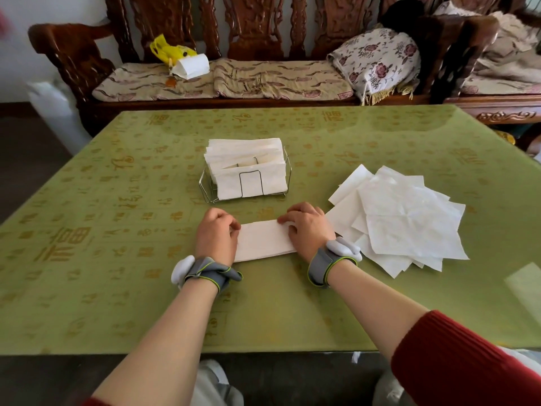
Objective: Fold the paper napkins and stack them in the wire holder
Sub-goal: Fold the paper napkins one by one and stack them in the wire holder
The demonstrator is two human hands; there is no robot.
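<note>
As the person leaned in over the desk [111, 282], both forearms reached forward from its near edge, a red sleeve [468, 364] stopping short of the right wrist and grey wristbands [205, 272] on both. The left hand [216, 235] and right hand [307, 230] lay knuckles up, wrists low to the cloth, one at each short end of a single napkin [265, 240] that lay flat between them as a long strip. Each hand's fingers were curled down onto its end, the left pinching the edge there and the right gripping near the far corner. I could not see the thumbs well enough to say more.

The napkin looked very light, limp and thin, the sort of paper that would crease at a touch, tear if tugged and slide on the smooth cloth. To my eye the ends were the right place to hold it, with one end held down and the other lifted over for the next fold.

To the right, just beside that hand, a loose pile [409, 224] of unfolded sheets lay fanned out. Straight beyond the hands stood the holder [206, 187], well filled already with a folded stack [248, 158] standing on edge. Behind the desk ran a carved wooden bench [222, 80] with cushions.
</note>
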